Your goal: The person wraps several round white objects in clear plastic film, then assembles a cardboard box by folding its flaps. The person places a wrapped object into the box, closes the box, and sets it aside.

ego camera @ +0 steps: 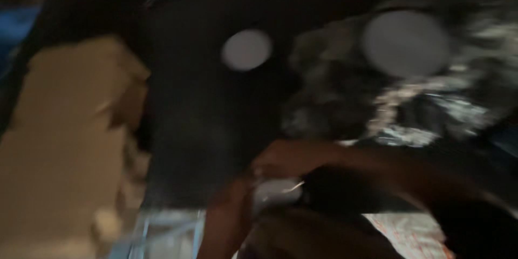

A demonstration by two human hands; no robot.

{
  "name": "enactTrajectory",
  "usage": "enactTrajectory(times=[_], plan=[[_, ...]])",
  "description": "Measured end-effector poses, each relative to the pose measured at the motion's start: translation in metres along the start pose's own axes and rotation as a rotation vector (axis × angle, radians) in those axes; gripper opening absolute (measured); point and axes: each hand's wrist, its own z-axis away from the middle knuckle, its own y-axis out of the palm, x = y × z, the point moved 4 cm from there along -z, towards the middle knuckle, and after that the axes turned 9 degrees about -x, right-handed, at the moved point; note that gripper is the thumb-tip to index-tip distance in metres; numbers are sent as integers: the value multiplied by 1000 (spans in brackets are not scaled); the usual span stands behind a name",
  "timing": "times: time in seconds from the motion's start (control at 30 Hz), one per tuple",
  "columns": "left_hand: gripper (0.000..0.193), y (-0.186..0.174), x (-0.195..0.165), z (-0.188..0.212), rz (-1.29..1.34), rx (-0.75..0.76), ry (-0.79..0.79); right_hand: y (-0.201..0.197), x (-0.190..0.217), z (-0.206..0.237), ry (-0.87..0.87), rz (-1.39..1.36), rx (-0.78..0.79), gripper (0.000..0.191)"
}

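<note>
Pretty dim and smeared here, so go slow. Your right hand [283, 159] reaches in from the right and sits on a small pale thing [278, 189] low in the middle, just beside your left forearm [226, 221]. I can't tell whether the fingers are closed on it (too blurry), and your left hand isn't visible. I'd steady your head before moving it, since the tan cardboard [65, 145] crowds the left.

A dark surface [205, 129], badly blurred, carries the things. On it lie a small pale round disc [246, 49] at twelve o'clock, a larger pale disc [406, 43] at two, and a tan cardboard-like mass [65, 151] at nine.
</note>
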Motion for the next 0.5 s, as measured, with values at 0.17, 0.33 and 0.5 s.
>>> enactTrajectory(times=[0.17,0.33,0.5], plan=[[17,36,38,7,-202,0,-103,6,24,26,-25,2,-161,40],[35,42,55,-4,94,-43,-375,4,52,44,153,72,-388,35],[48,-3,67,-20,128,-422,-216,-39,82,103,253,-4,-691,43]])
